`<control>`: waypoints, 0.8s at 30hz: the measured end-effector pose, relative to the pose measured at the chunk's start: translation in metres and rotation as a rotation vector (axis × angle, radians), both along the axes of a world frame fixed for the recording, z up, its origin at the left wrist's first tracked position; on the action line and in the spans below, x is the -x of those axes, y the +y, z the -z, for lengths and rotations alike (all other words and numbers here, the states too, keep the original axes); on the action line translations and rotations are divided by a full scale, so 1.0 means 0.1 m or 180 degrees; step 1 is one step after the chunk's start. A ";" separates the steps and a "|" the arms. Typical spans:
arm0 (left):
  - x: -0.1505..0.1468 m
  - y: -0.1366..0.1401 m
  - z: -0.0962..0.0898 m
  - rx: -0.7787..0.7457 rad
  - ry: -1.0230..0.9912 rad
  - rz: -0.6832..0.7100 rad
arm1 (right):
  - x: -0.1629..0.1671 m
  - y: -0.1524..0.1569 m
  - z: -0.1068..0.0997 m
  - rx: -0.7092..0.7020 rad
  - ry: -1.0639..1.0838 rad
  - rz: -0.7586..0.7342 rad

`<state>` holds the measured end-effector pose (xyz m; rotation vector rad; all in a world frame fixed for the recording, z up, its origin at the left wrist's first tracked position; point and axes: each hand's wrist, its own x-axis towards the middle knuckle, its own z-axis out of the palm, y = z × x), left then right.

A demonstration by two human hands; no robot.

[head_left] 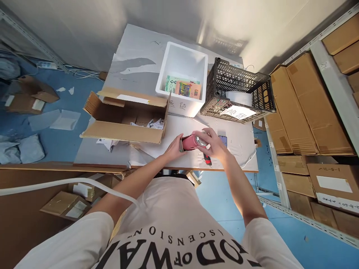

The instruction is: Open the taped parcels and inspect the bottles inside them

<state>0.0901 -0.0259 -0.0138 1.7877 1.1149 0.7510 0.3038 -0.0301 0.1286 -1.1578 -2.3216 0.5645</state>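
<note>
Pale, slightly glossy wall [157,15] behind a white-covered table [239,145], bright glare and soft shadows on it, blue floor [224,198] both sides, light-grey metal shelving [332,84] full of brown cartons [311,108] at right, another metal frame [33,39] plus loose white cables [86,74] at left.

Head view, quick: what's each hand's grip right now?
Left hand: closed, holding the small box around one end of the pink canister.
Right hand: closed on the canister's silver end.
</note>
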 end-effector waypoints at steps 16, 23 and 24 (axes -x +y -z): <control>0.06 0.01 0.10 0.0048 -0.0237 -0.0016 | 0.27 0.32 0.42 0.0187 -0.1924 -0.0913; 0.05 -0.01 0.25 -0.0217 -0.0504 0.0076 | 0.21 0.14 0.54 0.0103 -0.1997 -0.0622; 0.06 -0.01 0.26 -0.0243 -0.0489 0.0089 | 0.18 0.11 0.57 0.0086 -0.1961 -0.0607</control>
